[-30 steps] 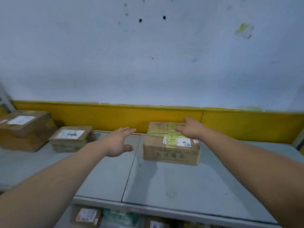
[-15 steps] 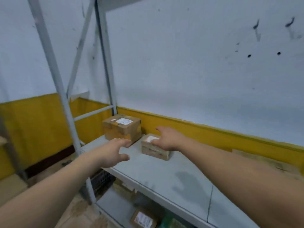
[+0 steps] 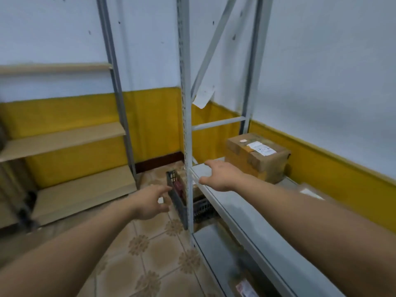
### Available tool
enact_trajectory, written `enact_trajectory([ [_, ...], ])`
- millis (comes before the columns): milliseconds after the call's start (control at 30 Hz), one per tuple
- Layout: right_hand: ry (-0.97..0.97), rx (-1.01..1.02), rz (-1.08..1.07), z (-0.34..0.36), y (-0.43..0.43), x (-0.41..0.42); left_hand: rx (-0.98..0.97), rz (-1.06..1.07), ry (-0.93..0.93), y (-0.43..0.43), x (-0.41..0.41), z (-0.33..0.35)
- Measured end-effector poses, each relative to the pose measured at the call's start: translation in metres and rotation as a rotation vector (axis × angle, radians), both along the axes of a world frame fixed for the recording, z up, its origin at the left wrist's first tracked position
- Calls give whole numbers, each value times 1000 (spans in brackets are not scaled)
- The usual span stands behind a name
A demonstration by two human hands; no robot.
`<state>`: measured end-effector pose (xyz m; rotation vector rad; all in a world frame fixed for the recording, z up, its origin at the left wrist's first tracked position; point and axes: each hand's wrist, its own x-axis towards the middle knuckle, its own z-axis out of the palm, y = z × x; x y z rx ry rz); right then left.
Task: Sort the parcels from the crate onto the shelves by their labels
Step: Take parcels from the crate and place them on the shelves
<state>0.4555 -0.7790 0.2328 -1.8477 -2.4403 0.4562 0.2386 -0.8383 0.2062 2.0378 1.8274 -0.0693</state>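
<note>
A dark plastic crate (image 3: 182,202) stands on the tiled floor beside the grey metal shelf unit, with parcels inside, partly hidden by the shelf post. My left hand (image 3: 150,202) hovers open just left of the crate, holding nothing. My right hand (image 3: 222,174) is open above the front left corner of the grey shelf (image 3: 246,213). A cardboard parcel (image 3: 257,156) with a white label sits at the shelf's far left end, behind my right hand. Another parcel (image 3: 310,192) lies blurred further right, largely hidden by my right arm.
A grey upright post (image 3: 186,116) stands between my hands. Beige shelves (image 3: 70,138) line the yellow and white wall at left. A lower grey shelf (image 3: 225,254) holds a labelled parcel (image 3: 244,286). Patterned floor tiles (image 3: 150,254) lie below.
My view has swung left from the shelf to the corner, bringing the crate on the floor into sight. My right hand has left the small parcel; both hands have moved toward the crate.
</note>
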Motion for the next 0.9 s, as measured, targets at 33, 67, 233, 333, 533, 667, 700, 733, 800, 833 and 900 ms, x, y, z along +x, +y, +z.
enact_trajectory([
  [33,-4,-1,27,-2,15,-12,-9,24,10,8,-9,-3],
  [67,0,-3,50,-3,30,-25,-17,39,11,16,-18,-6],
  [233,-8,-17,127,-13,92,-87,-22,90,-14,52,-63,-17],
  [333,-29,-30,145,-22,130,-125,-37,93,-26,81,-101,-26],
  [533,-29,-72,99,-42,209,-206,-80,108,-5,160,-198,-57],
  [667,-2,-84,19,-51,252,-252,-127,52,-14,213,-251,-66],
  [700,-5,-97,4,-54,263,-262,-140,25,-11,228,-263,-64],
  [733,-15,-108,-6,-57,272,-269,-151,2,1,243,-272,-62],
  [800,-24,-128,-26,-62,292,-278,-166,-38,1,275,-286,-61],
  [833,-18,-137,-42,-64,303,-280,-175,-53,-14,293,-291,-63],
  [900,-6,-161,-69,-69,326,-281,-199,-73,-52,328,-298,-72],
])
